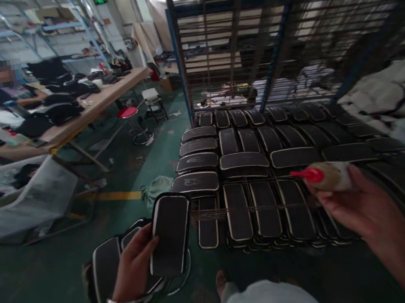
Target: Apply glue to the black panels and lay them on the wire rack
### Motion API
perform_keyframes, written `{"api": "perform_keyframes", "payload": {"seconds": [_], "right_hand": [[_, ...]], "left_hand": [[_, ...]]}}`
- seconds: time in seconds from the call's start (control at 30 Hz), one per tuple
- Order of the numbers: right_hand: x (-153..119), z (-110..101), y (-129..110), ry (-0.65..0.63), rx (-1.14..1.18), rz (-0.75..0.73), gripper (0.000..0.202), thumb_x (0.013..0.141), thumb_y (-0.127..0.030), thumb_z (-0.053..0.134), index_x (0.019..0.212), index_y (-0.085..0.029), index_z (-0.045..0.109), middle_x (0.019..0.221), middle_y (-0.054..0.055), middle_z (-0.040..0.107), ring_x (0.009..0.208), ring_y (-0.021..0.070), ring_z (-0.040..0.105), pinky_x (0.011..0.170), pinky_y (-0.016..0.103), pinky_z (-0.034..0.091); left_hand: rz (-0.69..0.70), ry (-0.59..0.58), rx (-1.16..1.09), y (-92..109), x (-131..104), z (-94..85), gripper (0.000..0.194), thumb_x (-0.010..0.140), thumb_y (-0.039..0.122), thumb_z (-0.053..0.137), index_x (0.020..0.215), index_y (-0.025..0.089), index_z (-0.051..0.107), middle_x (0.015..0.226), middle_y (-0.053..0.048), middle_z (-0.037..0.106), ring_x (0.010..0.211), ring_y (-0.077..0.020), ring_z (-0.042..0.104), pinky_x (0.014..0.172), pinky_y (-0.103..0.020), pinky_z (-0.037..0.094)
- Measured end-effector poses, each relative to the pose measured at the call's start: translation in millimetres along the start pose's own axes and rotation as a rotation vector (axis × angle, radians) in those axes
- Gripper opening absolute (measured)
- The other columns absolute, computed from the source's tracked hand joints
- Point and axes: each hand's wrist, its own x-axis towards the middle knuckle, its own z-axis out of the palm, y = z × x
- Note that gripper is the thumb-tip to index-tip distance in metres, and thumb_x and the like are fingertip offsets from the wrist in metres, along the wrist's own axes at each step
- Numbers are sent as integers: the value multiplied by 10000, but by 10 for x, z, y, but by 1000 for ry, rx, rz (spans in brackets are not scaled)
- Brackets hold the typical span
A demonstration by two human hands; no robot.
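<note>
My left hand (137,260) grips a dark, rounded rectangular padded panel (172,234) with a pale edge line, thumb laid on its face. Beneath and behind that hand, more of these panels (107,265) lie on a round stool with a metal ring. In my right hand (359,208) is a squeeze bottle (331,176) with a red nozzle, held on its side and pointing left. Past the bottle, rows of the same dark panels (238,212) rest on a wire rack. Some of the rack's panels are hidden behind my right hand.
A tall metal mesh rack (225,54) stands tilted up behind the panels. To the left, a person sits at a long work table (108,97) piled with dark items. A red stool (128,112), a green cloth (156,190), and a white fabric bin (19,197) are nearby.
</note>
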Motion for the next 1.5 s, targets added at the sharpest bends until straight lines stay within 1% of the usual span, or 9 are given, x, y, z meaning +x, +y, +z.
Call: {"api": "perform_keyframes", "payload": {"seconds": [0.13,0.23,0.37,0.5,0.63,0.8,1.27,1.4,1.5], "right_hand": [[-29,296,-198,-283,-163,-126,371,893,-461,974,1109,-246,764,1102,37,812,938,243,810,706,337,733],[-84,483,-417,-461,-298,-247,405,880,-552,977,1046,-255,758,954,13,791,810,218,771,601,288,688],[-150,581,-725,-551,-398,-332,452,848,-569,987,1019,-235,736,876,18,736,723,214,708,511,280,620],[-164,536,-951,-632,-514,-376,487,860,-585,968,1092,-245,707,873,16,695,738,224,692,534,304,617],[-138,475,-1073,-655,-561,-432,549,846,-572,976,1200,-248,707,960,25,702,800,222,684,635,328,637],[-115,453,-1128,-685,-567,-511,573,839,-539,988,1252,-243,722,1056,31,708,940,230,692,838,366,643],[-91,251,-1108,-718,-503,-398,551,845,-472,995,1279,-259,732,1023,24,742,896,228,715,812,357,637],[-120,195,-1104,-703,-501,-373,569,822,-482,1007,1278,-278,735,1076,44,766,954,261,737,839,384,648],[-144,156,-1095,-670,-509,-365,572,813,-503,1006,1272,-289,740,1081,47,767,949,272,741,848,411,662]], "left_hand": [[-69,-328,-14,548,-202,797,484,485,391,1020,922,230,887,929,-108,864,958,-382,800,796,-418,662],[-15,-520,104,890,-329,1254,484,505,410,1015,947,238,920,944,-105,870,923,-382,793,799,-440,664],[-21,-668,256,1221,-486,1686,439,470,457,997,850,253,916,929,-93,865,900,-407,792,788,-484,663],[-113,-755,290,1365,-555,1952,414,447,394,995,837,281,914,869,-68,847,891,-412,789,763,-505,663],[-166,-786,302,1348,-490,2073,387,480,341,994,850,262,910,889,-84,845,889,-400,790,774,-503,660],[-167,-838,358,1315,-401,2116,500,459,386,1023,924,230,925,920,-100,857,879,-417,808,769,-516,671],[-163,-820,302,1341,-276,2132,430,478,354,1034,885,260,930,950,-50,903,800,-368,833,728,-520,718],[-95,-874,328,1366,-255,2107,392,583,386,1038,941,261,935,982,-101,901,831,-362,849,756,-465,729],[-85,-868,351,1352,-217,2098,441,573,459,1042,940,243,925,1006,-132,895,881,-397,861,750,-434,730]]}}
